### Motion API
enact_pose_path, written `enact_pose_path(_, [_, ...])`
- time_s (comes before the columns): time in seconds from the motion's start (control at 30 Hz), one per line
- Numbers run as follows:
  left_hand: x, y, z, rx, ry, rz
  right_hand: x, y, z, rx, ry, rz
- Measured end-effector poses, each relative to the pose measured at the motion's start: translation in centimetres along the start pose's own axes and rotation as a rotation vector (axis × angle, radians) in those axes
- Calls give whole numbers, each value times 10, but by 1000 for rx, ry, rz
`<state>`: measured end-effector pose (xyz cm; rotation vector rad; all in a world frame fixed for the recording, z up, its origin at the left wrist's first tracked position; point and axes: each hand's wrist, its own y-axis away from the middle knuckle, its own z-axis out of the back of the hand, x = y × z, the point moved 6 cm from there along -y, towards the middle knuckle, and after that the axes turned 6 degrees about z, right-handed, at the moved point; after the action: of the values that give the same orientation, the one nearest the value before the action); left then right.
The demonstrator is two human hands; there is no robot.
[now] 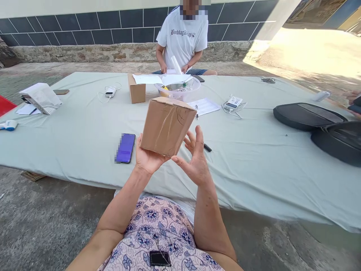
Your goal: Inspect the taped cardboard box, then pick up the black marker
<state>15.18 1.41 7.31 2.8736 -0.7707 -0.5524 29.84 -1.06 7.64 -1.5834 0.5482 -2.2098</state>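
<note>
A brown cardboard box [166, 126] is held up above the table, tilted, with dark pen scribbles near its upper right corner and a strip of shiny tape down its face. My left hand [149, 156] supports it from below, the palm under its bottom left edge. At the box's lower right corner is my right hand [196, 158], its fingers spread and the thumb by the corner; whether it touches cannot be made out. Beneath the right hand, a black marker [207, 148] lies on the cloth. A phone [125, 148] with a lit purple screen rests left of my left hand.
On the cloth-covered table [84, 143] are a second cardboard box [137, 93], a clear plastic basin [194, 90] of items, a printed sheet [207, 107], white power banks [233, 102] with cables, and a black case [307, 113]. A person [183, 37] sits opposite.
</note>
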Motion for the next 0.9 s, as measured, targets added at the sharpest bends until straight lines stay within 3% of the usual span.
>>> enact_pose_path(0.13, [2,0,3,-38,-28,-15,1,-2,-5,60,-13,-3])
enact_pose_path(0.23, [4,-1,12,-166,-150,-32,-2,-3,-4,59,-49,-4])
enact_pose_path(0.33, [-6,0,21,-317,-373,-192,-8,-2,2,43,-104,-57])
enact_pose_path(0.4, [-17,3,22,-358,-521,-345,-7,0,5,30,-128,-67])
enact_pose_path(0.5, [-30,6,17,-328,-670,-489,-2,1,6,10,-138,-65])
enact_pose_path(0.73, [-30,16,-1,-135,-756,-540,2,2,6,-22,-82,-100])
enact_pose_path(0.9, [-26,20,-1,-157,-834,-633,9,0,9,17,-61,-80])
